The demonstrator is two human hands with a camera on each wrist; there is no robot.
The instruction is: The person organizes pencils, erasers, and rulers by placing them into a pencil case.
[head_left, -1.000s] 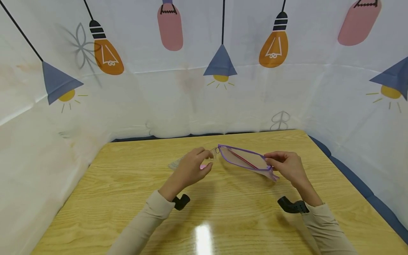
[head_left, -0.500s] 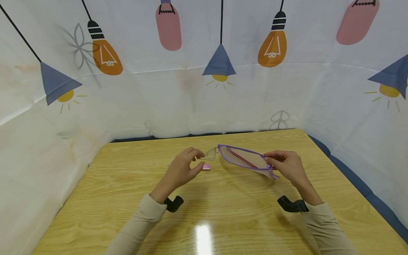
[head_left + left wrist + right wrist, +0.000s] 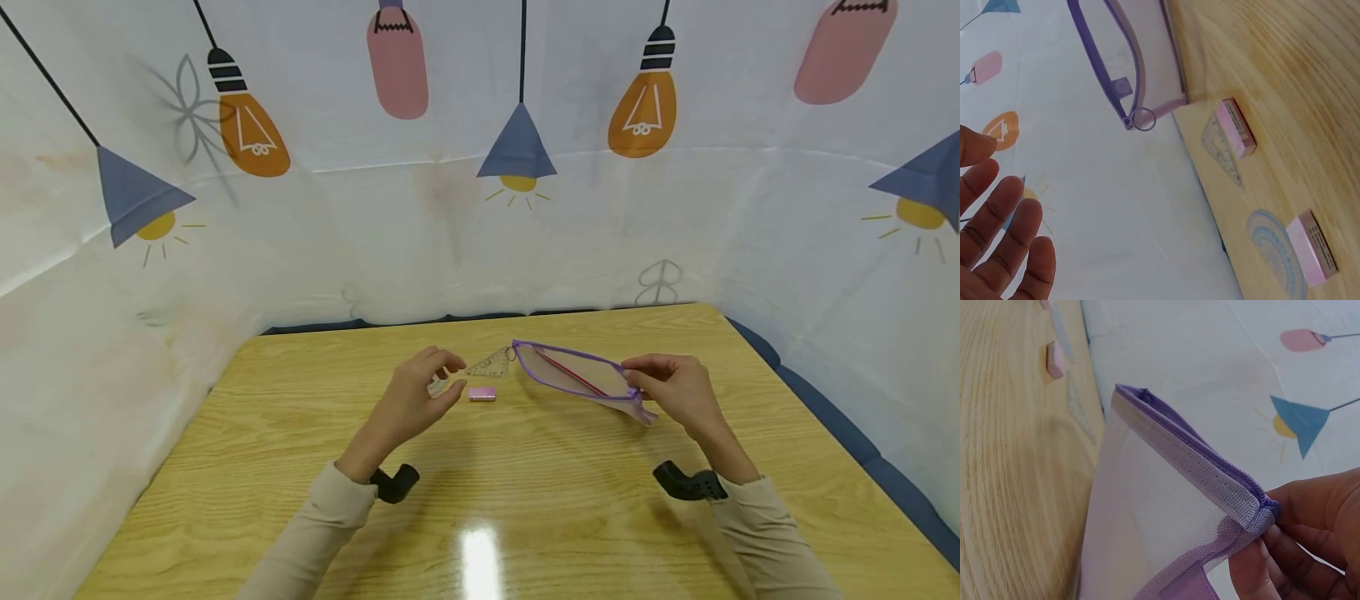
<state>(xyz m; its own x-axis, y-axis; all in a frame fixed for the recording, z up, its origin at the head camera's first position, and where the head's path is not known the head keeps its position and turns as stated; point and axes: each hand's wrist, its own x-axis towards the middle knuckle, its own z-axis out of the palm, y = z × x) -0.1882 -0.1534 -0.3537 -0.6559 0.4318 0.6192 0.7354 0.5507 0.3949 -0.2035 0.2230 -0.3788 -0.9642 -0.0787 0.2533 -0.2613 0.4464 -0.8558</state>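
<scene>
My right hand (image 3: 675, 390) pinches one corner of a purple mesh zip pouch (image 3: 611, 371), fingers and thumb at the zip's end in the right wrist view. The pouch's mouth gapes, and a red pencil (image 3: 570, 372) lies within. Holding nothing, my left hand (image 3: 411, 393) hovers left of it with loosely bent fingers. Near those fingertips lie a clear set square (image 3: 491, 363) and a pink eraser (image 3: 482, 393). The left wrist view shows a clear protractor (image 3: 1275, 253) beside a second pink eraser (image 3: 1312, 249); my left hand mostly hides this pair in the head view.
Everything lies on a wooden table (image 3: 570, 500). A white cloth (image 3: 360, 233) printed with lamps and bulbs hangs behind it and along the sides. A dark blue edge (image 3: 825, 425) runs past the table's right side.
My left hand has drawn back to the left, uncovering the pink eraser and set square. The right hand and the pouch have stayed in place.
</scene>
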